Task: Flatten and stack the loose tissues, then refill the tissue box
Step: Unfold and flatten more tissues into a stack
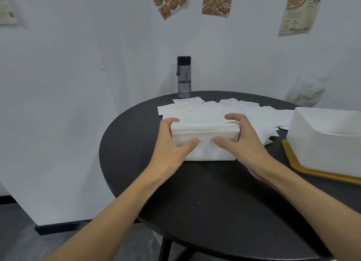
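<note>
All that shows of the person is a pair of slender forearms, bare and unsleeved from the near end right down to the wrists, and below them a bare left hand and right hand, both long-fingered, plain skin throughout.

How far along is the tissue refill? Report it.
Done: a thick stack is built. In hand: left hand and right hand grip its ends. Left: loose tissues lie spread behind it, and the white tissue box on the right is not yet refilled.
</note>
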`<state>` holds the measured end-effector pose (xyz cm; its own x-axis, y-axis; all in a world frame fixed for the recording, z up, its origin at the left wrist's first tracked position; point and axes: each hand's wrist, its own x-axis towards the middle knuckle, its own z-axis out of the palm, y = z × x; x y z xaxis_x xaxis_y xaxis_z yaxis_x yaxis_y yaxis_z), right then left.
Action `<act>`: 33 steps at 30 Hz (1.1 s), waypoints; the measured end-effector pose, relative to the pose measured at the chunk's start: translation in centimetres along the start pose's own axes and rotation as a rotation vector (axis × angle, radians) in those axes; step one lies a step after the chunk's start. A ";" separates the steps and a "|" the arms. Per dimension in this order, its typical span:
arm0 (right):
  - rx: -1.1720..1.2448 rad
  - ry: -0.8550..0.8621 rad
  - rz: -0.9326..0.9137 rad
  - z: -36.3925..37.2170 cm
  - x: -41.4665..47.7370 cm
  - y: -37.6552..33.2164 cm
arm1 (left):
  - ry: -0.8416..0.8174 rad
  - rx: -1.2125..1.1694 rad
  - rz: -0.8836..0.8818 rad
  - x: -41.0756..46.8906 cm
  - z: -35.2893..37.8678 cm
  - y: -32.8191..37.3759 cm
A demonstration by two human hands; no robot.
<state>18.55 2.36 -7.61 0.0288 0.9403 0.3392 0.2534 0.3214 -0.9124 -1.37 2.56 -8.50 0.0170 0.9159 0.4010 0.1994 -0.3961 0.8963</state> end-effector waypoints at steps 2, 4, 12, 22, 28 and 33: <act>-0.034 -0.024 0.052 -0.1 0.0 0.6 | -0.050 0.058 -0.056 -0.2 -0.1 -0.3; -0.049 -0.020 0.046 -0.3 0.1 0.7 | -0.071 0.088 -0.067 -0.3 -0.3 -0.6; 0.527 0.039 0.113 -0.3 0.2 -0.8 | 0.136 -0.325 -0.058 0.7 -0.3 1.4; 0.110 -0.104 0.066 -0.6 -0.3 -1.2 | 0.025 -0.237 0.026 1.1 1.1 3.6; 0.062 -0.060 -0.055 0.5 -0.6 -1.4 | -0.048 -0.074 0.090 1.1 1.4 3.9; 0.042 -0.080 -0.048 0.6 -0.6 -1.0 | 0.004 -0.121 0.059 0.5 2.4 3.3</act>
<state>17.72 1.55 -7.06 -0.0602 0.9292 0.3646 0.2122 0.3688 -0.9050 1.62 1.91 -5.80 0.0207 0.8908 0.4539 0.0789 -0.4540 0.8875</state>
